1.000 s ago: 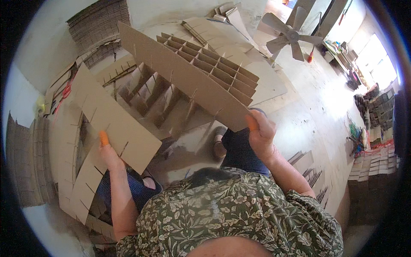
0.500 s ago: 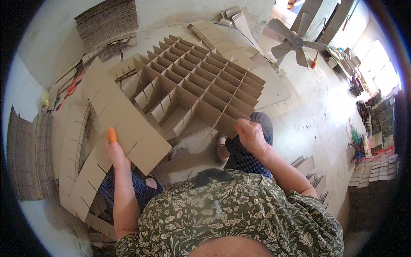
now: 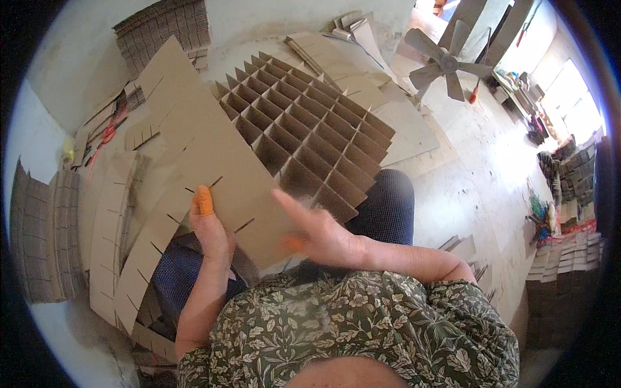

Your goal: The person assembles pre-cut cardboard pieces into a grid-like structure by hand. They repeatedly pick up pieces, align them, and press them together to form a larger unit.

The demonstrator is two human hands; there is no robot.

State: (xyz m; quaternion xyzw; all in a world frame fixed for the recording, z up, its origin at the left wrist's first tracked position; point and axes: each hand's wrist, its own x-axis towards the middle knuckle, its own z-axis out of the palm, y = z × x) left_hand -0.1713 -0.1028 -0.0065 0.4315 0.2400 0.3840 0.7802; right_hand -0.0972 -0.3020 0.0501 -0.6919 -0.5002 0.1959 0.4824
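Observation:
My left hand (image 3: 212, 226) grips a wide slotted cardboard sheet (image 3: 207, 139), its orange-covered thumb on top and its other fingers hidden. The sheet slants from the far left down toward my lap. My right hand (image 3: 320, 236), a little blurred, is at the sheet's right edge with the index finger stretched out and the orange-covered thumb apart. Whether it touches the sheet I cannot tell. Beyond it lies a cardboard divider grid (image 3: 310, 132) of interlocked strips forming square cells. The sheet covers the grid's left side.
Slotted cardboard strips (image 3: 139, 278) lie by my left leg. Bundles of cardboard (image 3: 48, 239) stand at the far left, with another stack (image 3: 165, 32) against the back wall. Red-handled scissors (image 3: 110, 132) lie at the left. A fan (image 3: 447, 63) stands at the back right, near flat cardboard sheets (image 3: 407, 129).
My right hand has let go of the grid's near corner and moved left to the sheet. My left hand has brought the sheet rightward, over the grid's left part.

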